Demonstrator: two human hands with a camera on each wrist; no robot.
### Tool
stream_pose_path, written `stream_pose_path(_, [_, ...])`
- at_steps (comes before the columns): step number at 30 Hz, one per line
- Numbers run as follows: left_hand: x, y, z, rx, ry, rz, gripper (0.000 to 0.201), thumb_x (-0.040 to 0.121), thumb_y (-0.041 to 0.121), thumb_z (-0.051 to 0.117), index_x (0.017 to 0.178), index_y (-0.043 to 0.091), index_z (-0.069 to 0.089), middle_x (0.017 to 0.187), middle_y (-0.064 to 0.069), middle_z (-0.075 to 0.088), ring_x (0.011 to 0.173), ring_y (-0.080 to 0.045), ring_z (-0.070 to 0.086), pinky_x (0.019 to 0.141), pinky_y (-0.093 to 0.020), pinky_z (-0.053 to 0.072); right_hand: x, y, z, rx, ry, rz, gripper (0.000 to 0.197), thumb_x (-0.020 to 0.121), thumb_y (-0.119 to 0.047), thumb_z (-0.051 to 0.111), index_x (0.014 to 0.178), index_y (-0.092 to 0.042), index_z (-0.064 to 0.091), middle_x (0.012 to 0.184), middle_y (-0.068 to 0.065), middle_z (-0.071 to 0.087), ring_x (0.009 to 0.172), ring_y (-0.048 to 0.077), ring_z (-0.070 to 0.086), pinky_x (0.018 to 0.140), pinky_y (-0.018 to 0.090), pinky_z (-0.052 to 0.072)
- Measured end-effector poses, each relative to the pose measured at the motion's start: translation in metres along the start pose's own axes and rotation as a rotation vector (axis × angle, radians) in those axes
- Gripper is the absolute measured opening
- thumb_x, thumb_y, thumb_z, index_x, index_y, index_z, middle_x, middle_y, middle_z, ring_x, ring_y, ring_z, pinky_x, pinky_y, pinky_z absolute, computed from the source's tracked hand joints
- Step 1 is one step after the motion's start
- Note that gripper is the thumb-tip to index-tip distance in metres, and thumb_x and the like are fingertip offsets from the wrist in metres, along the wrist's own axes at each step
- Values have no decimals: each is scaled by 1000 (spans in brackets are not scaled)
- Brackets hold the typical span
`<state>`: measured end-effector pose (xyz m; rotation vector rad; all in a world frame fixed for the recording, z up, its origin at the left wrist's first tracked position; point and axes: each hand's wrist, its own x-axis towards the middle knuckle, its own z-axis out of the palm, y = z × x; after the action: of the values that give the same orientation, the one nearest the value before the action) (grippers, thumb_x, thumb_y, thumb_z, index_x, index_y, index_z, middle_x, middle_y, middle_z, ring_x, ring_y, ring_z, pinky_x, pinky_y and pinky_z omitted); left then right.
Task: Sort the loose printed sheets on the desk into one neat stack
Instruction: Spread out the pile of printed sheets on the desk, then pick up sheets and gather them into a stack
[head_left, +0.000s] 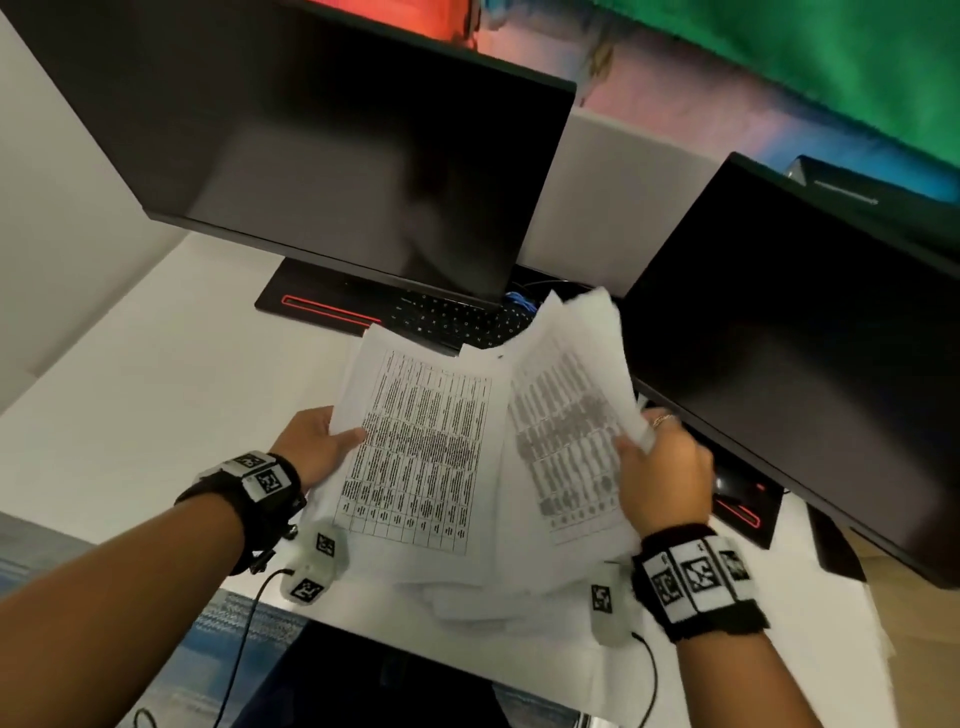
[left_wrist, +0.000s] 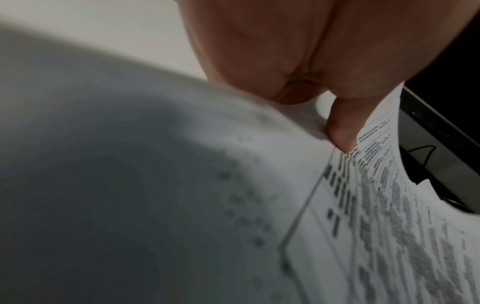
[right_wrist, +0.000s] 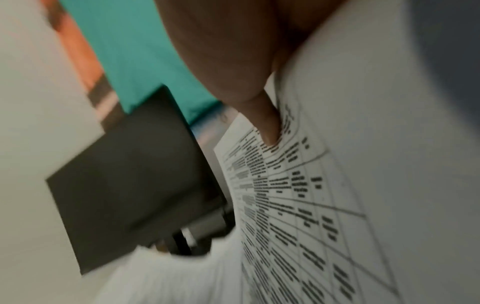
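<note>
Several white sheets printed with tables are held up over the desk. My left hand (head_left: 332, 441) grips the left bunch of sheets (head_left: 421, 447) at its left edge, thumb on top; the left wrist view shows that thumb (left_wrist: 342, 133) pressing on the printed page (left_wrist: 389, 226). My right hand (head_left: 649, 457) pinches the right bunch of sheets (head_left: 566, 405) at its right edge, and its thumb (right_wrist: 267, 125) lies on the table print (right_wrist: 298, 205). More loose sheets (head_left: 467, 597) lie under both bunches on the white desk (head_left: 156, 415).
A dark monitor (head_left: 322, 145) stands at the back left and a second monitor (head_left: 800, 343) at the right. A black keyboard (head_left: 457, 317) lies behind the sheets. The desk's front edge (head_left: 363, 629) runs just below the papers, with cables hanging over it.
</note>
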<state>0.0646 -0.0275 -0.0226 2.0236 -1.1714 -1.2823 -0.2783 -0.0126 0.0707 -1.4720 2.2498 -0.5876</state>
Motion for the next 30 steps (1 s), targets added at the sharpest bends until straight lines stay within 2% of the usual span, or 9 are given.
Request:
stream_pose_path(2, [1,-1,5,29,-2,-5,14,93,29,66,93,15,70,75,4,72,72,-18,67,79,-35,54,-1,-22,-37,32,145,-127,16,93,-22,67,106,-15,63,87,1,61,90,27,60,82,35,54])
stream_pose_path(5, [-1,3,12,65,-3,2,21,93,30,64,106,15,71,92,-2,74,81,-20,69,78,-33,54,0,-43,-76,190,265,-185,13,88,-19,72,96,-20,62,76,-7,58,74,18,60,66,14,46])
stream_pose_path(11, [-7,18,30,134,-51,-33,32,100,32,47,105,9,68,93,-9,72,78,-25,67,67,-30,51,6,-36,-25,481,15,16,17,87,-13,74,99,-22,65,88,-6,71,71,3,67,55,18,51])
stream_pose_path(13, [-5,19,32,65,-47,-86,46,102,40,36,105,5,66,109,-16,70,90,-29,65,84,-36,51,8,-18,18,475,-64,129,23,86,-13,75,107,-20,66,99,1,73,79,10,70,63,23,55])
stream_pose_path(16, [-7,20,36,-70,-51,-208,81,93,69,28,131,4,58,132,-16,60,118,-34,58,106,-45,42,9,7,74,255,-195,273,43,94,-12,62,136,-11,55,131,13,62,114,27,62,91,28,48])
stream_pose_path(19, [-11,26,45,101,-109,-78,48,96,43,54,126,5,59,115,-11,66,106,-31,63,85,-35,48,-4,18,119,64,-354,181,42,99,-22,50,139,-8,51,142,12,53,132,33,50,108,40,42])
stream_pose_path(22, [-7,23,46,249,-55,21,30,94,14,60,122,3,59,114,-14,67,93,-23,59,78,-30,45,-7,33,120,-143,-245,242,62,88,-53,59,137,-15,49,143,9,47,126,35,46,101,51,44])
stream_pose_path(25, [-4,19,34,217,-23,35,33,94,17,62,126,6,60,118,-14,68,92,-24,61,80,-32,47,-6,54,100,-252,-238,423,116,66,-68,75,154,-13,22,155,9,26,137,35,30,109,56,33])
stream_pose_path(30, [-4,14,17,93,-40,6,43,94,26,65,134,13,57,124,-9,67,105,-25,63,86,-33,49,1,63,95,-151,-257,415,131,58,-52,90,156,-7,15,149,16,32,135,36,38,106,52,43])
